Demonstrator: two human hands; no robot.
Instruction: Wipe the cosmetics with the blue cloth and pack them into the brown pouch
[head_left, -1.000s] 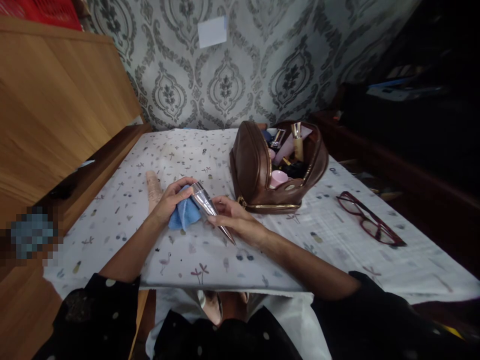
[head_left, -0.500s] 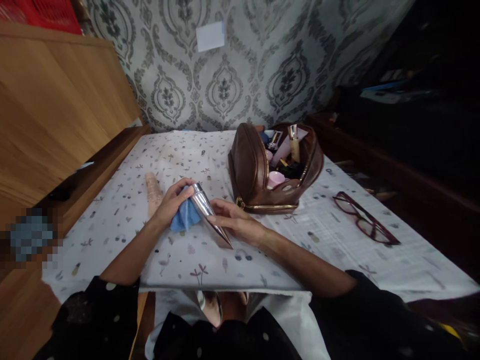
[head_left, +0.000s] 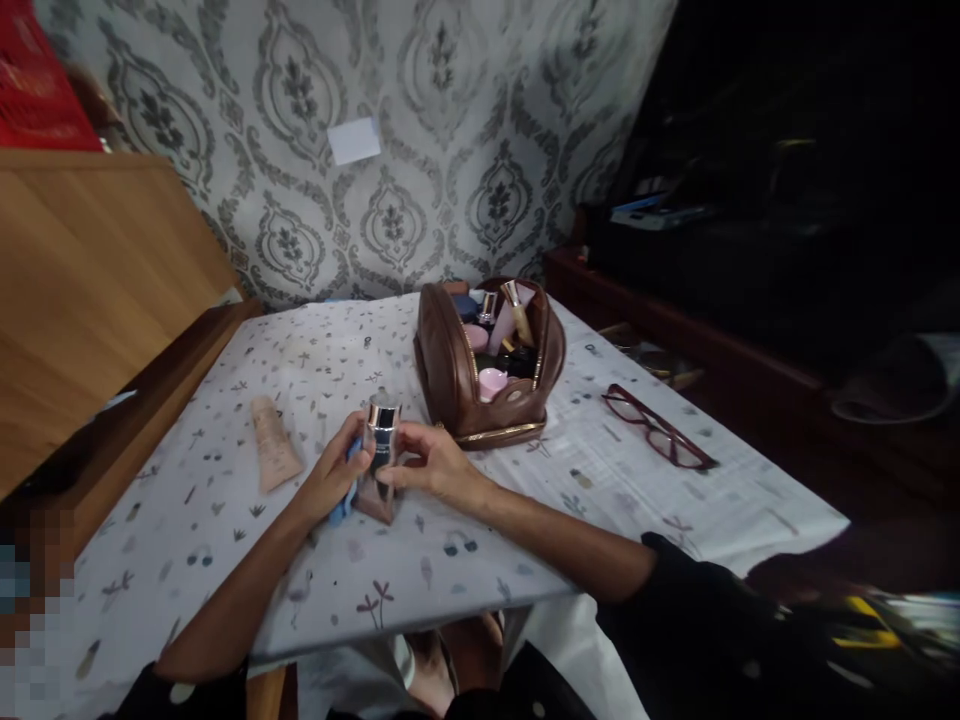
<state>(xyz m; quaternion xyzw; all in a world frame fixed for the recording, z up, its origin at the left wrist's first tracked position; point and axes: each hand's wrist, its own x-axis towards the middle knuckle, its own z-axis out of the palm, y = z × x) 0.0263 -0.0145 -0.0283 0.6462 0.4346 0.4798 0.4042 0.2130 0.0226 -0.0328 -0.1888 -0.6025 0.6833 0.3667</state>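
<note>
Both my hands close around a shiny silver cosmetic tube (head_left: pixel 381 455), upright with its cap at the top, above the front part of the table. My left hand (head_left: pixel 337 468) grips its left side and also has a blue cloth (head_left: pixel 343 503) bunched under the fingers. From the right, my right hand (head_left: pixel 435 465) pinches the tube between thumb and fingers. Left of my left hand lies a beige squeeze tube (head_left: pixel 274 445). Behind my right hand stands an open brown makeup bag (head_left: pixel 457 385), with a pink round container (head_left: pixel 492 383) and several other cosmetics inside.
Red-framed glasses (head_left: pixel 660 430) lie on the right of the printed tablecloth (head_left: pixel 510 560). A wooden panel (head_left: pixel 90 270) rises along the left edge. Patterned wallpaper (head_left: pixel 390 220) with a white paper (head_left: pixel 354 141) is at the back; dark furniture (head_left: pixel 750 350) stands right.
The silver tube has turned from slanting to nearly upright. My left hand now wraps its side, and the blue cloth shows less. The view has shifted to the right.
</note>
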